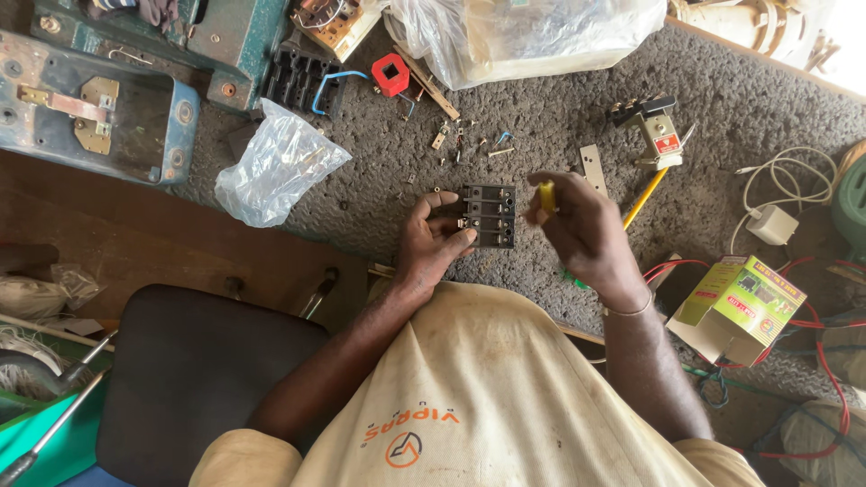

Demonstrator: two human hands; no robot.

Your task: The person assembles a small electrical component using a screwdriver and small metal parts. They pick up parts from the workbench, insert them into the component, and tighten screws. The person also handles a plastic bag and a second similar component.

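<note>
My left hand [433, 242] grips a dark grey terminal block [490, 215] with several screw slots, held above the grey mat. My right hand [582, 230] is closed around a yellow-handled screwdriver [547, 196], its tip pointing toward the block's right side. A thin bangle sits on my right wrist. Small screws and metal bits [460, 140] lie scattered on the mat just beyond the block.
A crumpled clear plastic bag [275, 167] lies left of the hands. A blue metal housing [90, 108], a red coil part [390, 74], a white switch part [657, 131], a white charger [772, 224], a green-yellow carton [741, 302] and red wires [825, 361] surround me. A black stool [194, 379] stands lower left.
</note>
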